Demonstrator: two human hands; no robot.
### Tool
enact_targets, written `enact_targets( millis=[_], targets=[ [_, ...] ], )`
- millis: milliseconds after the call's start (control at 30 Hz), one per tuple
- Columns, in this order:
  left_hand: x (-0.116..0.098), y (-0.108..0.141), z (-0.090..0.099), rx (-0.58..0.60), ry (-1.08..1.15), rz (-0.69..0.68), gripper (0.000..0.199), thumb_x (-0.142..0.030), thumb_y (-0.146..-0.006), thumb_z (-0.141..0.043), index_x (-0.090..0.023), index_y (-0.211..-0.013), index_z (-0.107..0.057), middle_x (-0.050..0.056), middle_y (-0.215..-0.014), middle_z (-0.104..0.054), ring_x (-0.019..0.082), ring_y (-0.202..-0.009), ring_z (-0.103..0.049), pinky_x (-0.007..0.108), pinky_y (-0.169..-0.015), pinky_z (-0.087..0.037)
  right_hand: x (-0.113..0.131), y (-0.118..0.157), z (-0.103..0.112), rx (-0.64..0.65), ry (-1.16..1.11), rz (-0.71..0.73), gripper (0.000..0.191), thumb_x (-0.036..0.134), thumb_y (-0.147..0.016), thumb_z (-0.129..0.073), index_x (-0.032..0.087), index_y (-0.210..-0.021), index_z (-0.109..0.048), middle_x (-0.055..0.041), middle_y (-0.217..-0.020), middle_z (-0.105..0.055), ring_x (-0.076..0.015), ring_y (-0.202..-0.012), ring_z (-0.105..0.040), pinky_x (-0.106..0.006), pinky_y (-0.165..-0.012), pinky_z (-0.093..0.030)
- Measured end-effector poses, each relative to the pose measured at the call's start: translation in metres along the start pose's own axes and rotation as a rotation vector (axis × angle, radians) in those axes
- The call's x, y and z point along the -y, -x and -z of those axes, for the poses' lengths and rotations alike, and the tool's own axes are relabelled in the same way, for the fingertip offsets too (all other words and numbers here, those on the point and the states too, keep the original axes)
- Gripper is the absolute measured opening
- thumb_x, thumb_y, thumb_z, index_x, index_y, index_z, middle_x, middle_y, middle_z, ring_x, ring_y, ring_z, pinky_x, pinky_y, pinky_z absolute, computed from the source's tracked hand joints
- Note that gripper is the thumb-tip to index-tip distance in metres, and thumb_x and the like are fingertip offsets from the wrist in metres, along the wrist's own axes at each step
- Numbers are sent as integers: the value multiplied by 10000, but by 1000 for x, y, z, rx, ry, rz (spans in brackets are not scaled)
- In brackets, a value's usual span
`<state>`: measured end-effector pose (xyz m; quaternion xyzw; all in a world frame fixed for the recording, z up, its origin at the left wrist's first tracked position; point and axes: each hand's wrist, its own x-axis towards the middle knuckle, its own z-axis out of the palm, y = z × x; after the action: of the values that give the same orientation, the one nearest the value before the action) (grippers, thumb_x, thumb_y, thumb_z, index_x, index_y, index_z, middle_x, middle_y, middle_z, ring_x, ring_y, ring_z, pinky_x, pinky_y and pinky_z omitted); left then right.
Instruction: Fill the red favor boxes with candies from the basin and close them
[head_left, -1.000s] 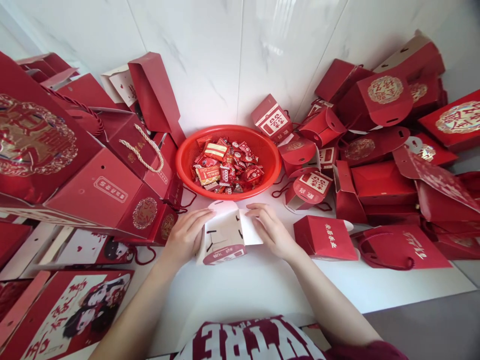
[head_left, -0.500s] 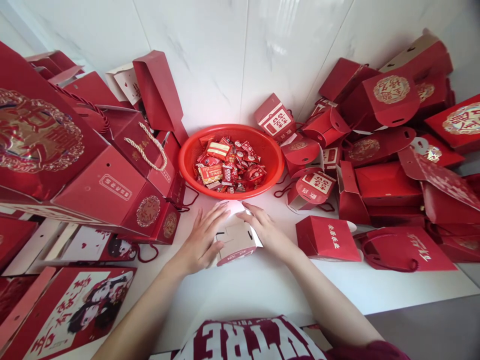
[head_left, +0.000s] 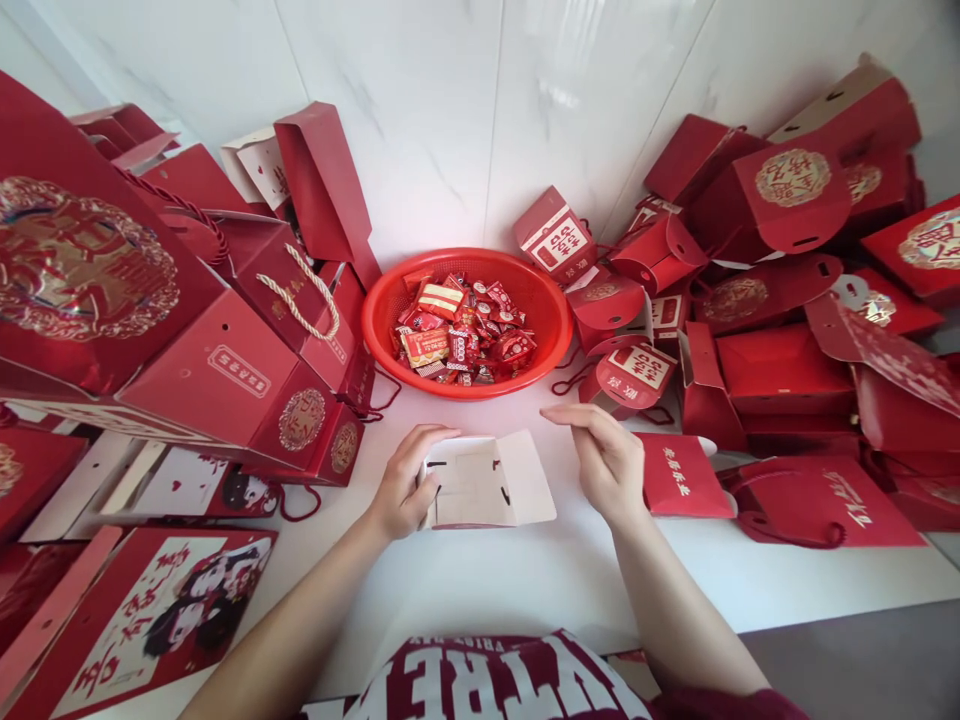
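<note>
A small cardboard candy box [head_left: 469, 482] sits on the table before me, its top open and its pale inside showing. One white flap [head_left: 529, 478] folds out to the right. My left hand [head_left: 409, 485] is shut on the box's left side, fingers behind the wall and thumb on the near side. My right hand [head_left: 604, 455] is raised to the right of the box, apart from it. Its fingers are loosely bent, the index reaching left, and nothing shows in them. Behind the box, a red plastic basket [head_left: 375, 345] holds wrapped candies [head_left: 465, 330].
Red gift boxes and bags [head_left: 210, 345] are stacked on the left, with an illustrated bag [head_left: 180, 610] nearer me. More red boxes [head_left: 784, 375] crowd the right side. A small red box [head_left: 682, 475] lies close to my right hand. A tiled wall [head_left: 427, 130] stands behind.
My right hand has left the box and moved right. The box's top has opened, with a flap now folded out to the right. My left hand has closed on the box's left side.
</note>
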<state>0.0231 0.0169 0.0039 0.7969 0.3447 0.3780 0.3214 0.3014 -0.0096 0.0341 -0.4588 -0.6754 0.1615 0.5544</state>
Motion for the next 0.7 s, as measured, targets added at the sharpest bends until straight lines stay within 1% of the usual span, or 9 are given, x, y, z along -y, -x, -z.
enact_targets(
  millis=[67, 133, 167, 267, 367, 467, 567, 633, 700],
  targets=[
    [-1, 0, -1, -7, -8, 2, 434, -350, -925, -414, -186, -1306, -540, 134, -1227, -574, 298, -1160, -540, 442, -986, -438, 18, 3, 4, 40, -172, 125, 343, 62, -937, -432, 252, -997, -711, -54, -954, -733, -210, -890, -718, -388, -754, -609],
    [-2, 1, -2, -15, -12, 8, 435, -357, -930, -409, -185, -1308, -540, 136, -1242, -569, 298, -1172, -531, 448, -996, -431, 36, 7, 3, 198, -286, 265, 351, 51, -932, -445, 254, -1064, -699, -58, -999, -730, -201, -903, -720, -362, -729, -620],
    [-1, 1, -2, -21, -12, 9, 437, -363, -932, -408, -185, -1308, -542, 137, -1248, -567, 299, -1175, -529, 449, -998, -431, 42, 9, 1, 288, -296, 294, 361, 46, -934, -455, 252, -1127, -681, -64, -1067, -722, -196, -954, -714, -353, -764, -623],
    [0, 1, -2, -35, -10, 4, 443, -370, -933, -410, -187, -1313, -546, 132, -1256, -570, 298, -1185, -526, 450, -1008, -427, 50, 11, -10, 438, -185, 213, 391, 66, -956, -495, 252, -1286, -595, -77, -1279, -653, -186, -1163, -642, -354, -950, -580],
    [2, -1, -1, -59, -20, 18, 421, -348, -928, -424, -193, -1294, -565, 120, -1246, -582, 289, -1183, -537, 441, -1009, -432, 40, 8, -18, 533, -63, 83, 452, 223, -967, -568, 251, -1410, -485, -104, -1445, -527, -212, -1333, -513, -412, -1084, -488],
    [1, -2, 1, -65, -36, 38, 391, -300, -934, -423, -199, -1271, -591, 109, -1242, -600, 277, -1190, -545, 428, -1013, -440, 28, 4, -18, 706, -11, 38, 735, 434, -906, -648, 228, -1528, -314, -140, -1579, -339, -263, -1464, -322, -503, -1173, -351],
    [-1, -2, 1, -54, -53, 30, 395, -255, -953, -402, -211, -1305, -575, 93, -1289, -606, 263, -1243, -525, 429, -1063, -413, 22, 4, -20, 819, 34, 71, 1074, 585, -787, -718, 188, -1586, -120, -162, -1635, -175, -305, -1516, -142, -561, -1215, -206],
    [-3, -2, 2, -34, -84, 9, 406, -243, -970, -378, -223, -1336, -554, 82, -1342, -589, 261, -1303, -486, 444, -1113, -370, 21, 7, -25, 824, 68, 88, 1207, 613, -727, -756, 172, -1592, -39, -167, -1645, -111, -315, -1522, -92, -563, -1224, -160],
    [-4, -3, 4, 5, -114, -5, 417, -253, -991, -346, -238, -1362, -533, 77, -1386, -560, 260, -1346, -447, 458, -1149, -325, 19, 10, -32, 792, 102, 85, 1241, 605, -704, -779, 177, -1593, -27, -162, -1650, -79, -316, -1525, -69, -552, -1227, -157]
  ],
)
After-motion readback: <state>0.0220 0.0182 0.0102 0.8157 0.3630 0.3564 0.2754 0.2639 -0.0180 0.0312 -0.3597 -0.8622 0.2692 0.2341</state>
